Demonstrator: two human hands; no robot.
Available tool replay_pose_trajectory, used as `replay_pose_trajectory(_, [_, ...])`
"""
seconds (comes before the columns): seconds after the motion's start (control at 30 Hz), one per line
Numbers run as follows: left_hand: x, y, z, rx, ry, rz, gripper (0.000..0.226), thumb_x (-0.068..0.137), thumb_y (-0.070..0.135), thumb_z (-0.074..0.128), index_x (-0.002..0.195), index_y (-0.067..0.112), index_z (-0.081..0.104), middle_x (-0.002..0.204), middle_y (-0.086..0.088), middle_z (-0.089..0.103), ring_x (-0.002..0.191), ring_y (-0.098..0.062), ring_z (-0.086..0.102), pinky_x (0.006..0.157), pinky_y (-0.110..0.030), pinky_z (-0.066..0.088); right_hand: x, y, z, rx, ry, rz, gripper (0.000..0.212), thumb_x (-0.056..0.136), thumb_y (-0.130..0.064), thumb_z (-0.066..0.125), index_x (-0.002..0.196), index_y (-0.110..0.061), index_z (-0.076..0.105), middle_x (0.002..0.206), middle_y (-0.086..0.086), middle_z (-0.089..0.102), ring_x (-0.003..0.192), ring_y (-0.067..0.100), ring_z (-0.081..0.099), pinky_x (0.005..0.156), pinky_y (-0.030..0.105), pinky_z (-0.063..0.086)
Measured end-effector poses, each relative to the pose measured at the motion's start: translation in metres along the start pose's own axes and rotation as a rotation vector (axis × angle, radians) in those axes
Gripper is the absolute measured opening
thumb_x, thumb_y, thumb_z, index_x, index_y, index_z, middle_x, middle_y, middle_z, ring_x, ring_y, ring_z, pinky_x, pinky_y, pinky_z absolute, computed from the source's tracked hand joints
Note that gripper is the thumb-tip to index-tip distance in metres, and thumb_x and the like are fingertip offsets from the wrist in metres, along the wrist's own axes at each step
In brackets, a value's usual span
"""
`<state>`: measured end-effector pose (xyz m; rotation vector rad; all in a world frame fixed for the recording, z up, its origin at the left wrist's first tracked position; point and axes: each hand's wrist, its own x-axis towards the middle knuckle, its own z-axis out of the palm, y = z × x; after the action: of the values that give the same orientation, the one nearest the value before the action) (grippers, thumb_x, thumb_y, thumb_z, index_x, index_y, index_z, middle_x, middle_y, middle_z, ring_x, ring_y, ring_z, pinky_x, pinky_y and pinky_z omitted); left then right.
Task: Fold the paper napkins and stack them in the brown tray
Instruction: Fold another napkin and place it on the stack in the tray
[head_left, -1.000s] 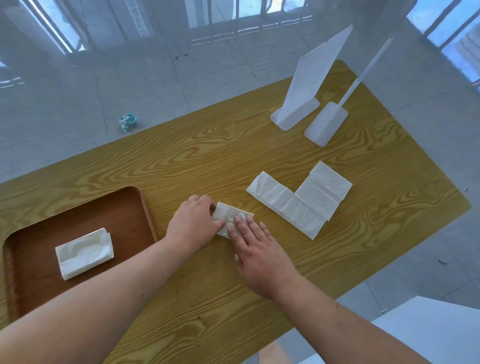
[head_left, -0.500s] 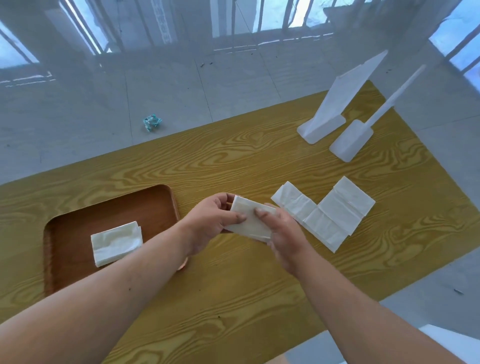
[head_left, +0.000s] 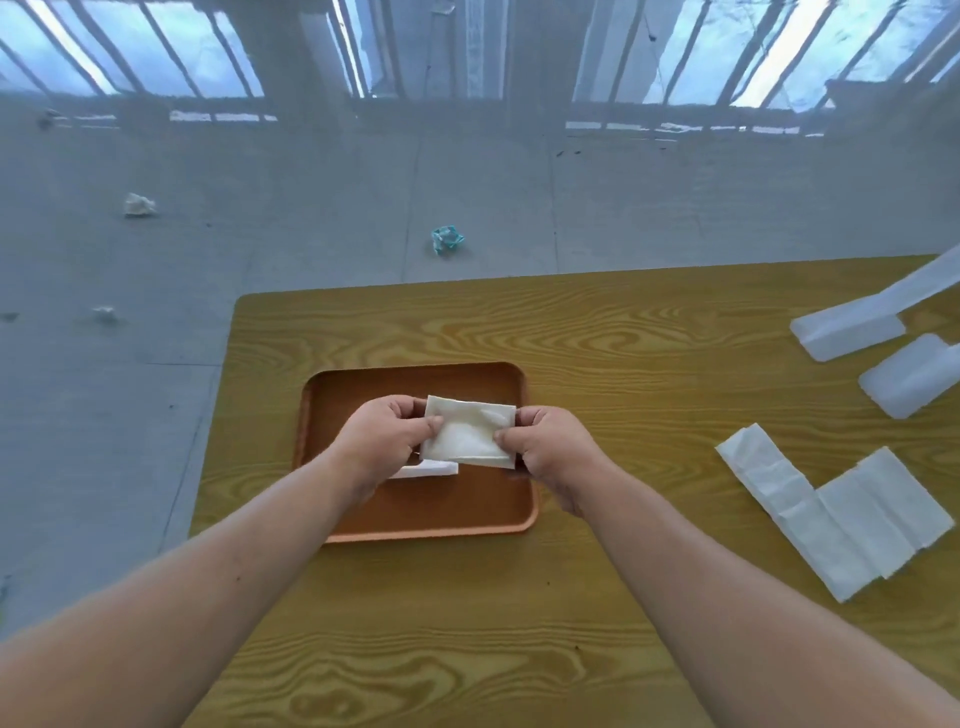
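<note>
Head view: left hand and right hand pinch the folded napkin's short ends above the brown tray, long axis left-right, directly over the earlier napkin near its left edge.

Table: wood-grain top, smooth w/ slight sheen. Brown tray: smooth, matt. Folded napkin: soft matt paper, creased. Stands: white matt plastic. Floor: glossy.
</note>
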<state>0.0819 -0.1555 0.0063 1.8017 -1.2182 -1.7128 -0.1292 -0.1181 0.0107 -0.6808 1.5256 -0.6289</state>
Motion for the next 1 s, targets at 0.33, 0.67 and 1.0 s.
replay_pose_trajectory(0.33, [0.015, -0.044, -0.054, 0.633, 0.241, 0.009, 0.036, 0.086, 0.057, 0.077, 0.071, 0.025, 0.07, 0.062, 0.008, 0.068, 0.057, -0.012, 0.062, 0.049, -0.028, 0.037, 0.026, -0.003, 0.058, -0.795, 0.093, -0.166, 0.029, 0.093, -0.033, 0.066, 0.076, -0.01, 0.065, 0.075, 0.006, 0.071, 0.072, 0.026, 0.067, 0.061, 0.039, 0.053])
replay_pose_trajectory(0.67, [0.019, -0.04, -0.045, 0.734, 0.292, 0.033, 0.034, 0.084, 0.054, 0.078, 0.073, 0.026, 0.063, 0.074, 0.01, 0.069, 0.07, -0.011, 0.062, 0.054, -0.033, 0.038, 0.035, 0.007, 0.06, -1.067, 0.166, -0.245, 0.029, 0.096, -0.044, 0.06, 0.075, -0.024, 0.056, 0.075, -0.005, 0.063, 0.073, 0.022, 0.062, 0.051, 0.032, 0.036])
replay_pose_trajectory(1.0, [0.002, 0.018, 0.019, 1.009, 0.055, 0.423, 0.018, 0.091, 0.053, 0.059, 0.097, 0.035, 0.058, 0.092, 0.015, 0.061, 0.087, -0.012, 0.06, 0.069, -0.033, 0.05, -0.016, 0.046, -0.037, -0.897, 0.529, -0.54, 0.03, 0.096, -0.037, 0.058, 0.118, -0.017, 0.06, 0.115, 0.002, 0.064, 0.112, 0.023, 0.055, 0.101, 0.038, 0.045])
